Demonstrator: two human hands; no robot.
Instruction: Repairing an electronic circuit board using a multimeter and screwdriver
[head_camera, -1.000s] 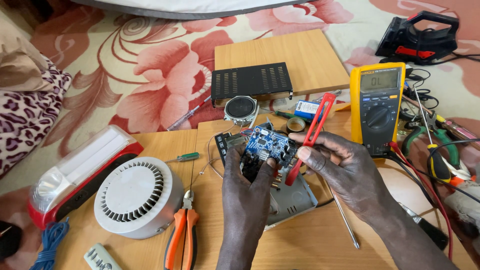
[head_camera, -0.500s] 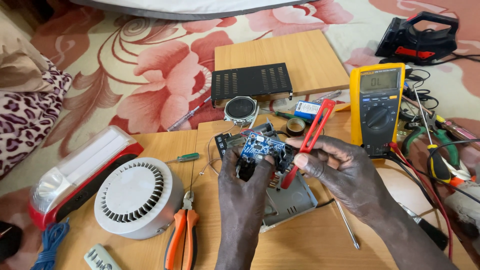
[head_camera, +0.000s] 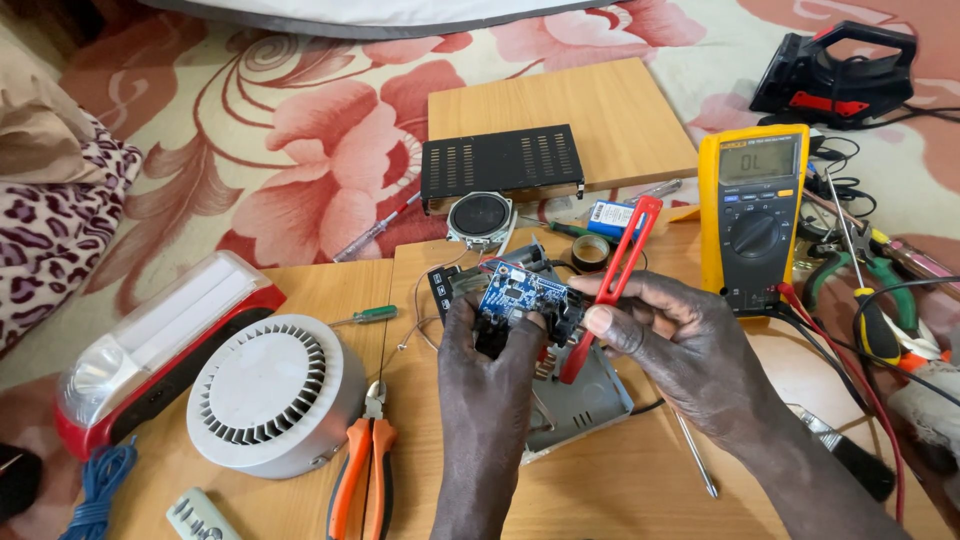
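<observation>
My left hand (head_camera: 487, 360) grips a small blue circuit board (head_camera: 518, 291) with wires trailing off it, held up above a grey metal casing (head_camera: 585, 400). My right hand (head_camera: 680, 345) holds a red multimeter probe (head_camera: 612, 282) slanted against the board's right edge. Both hands meet at the middle of the wooden work surface (head_camera: 600, 490).
A yellow multimeter (head_camera: 752, 215) stands to the right with red and black leads. A white round fan housing (head_camera: 272, 392), orange pliers (head_camera: 364, 480), a red-and-white lamp (head_camera: 160, 345), a green screwdriver (head_camera: 368, 316), a black vented cover (head_camera: 502, 163), a small speaker (head_camera: 480, 217) and more tools lie around.
The board has been lowered and tilted slightly in my left hand. The red probe in my right hand stays against its right edge.
</observation>
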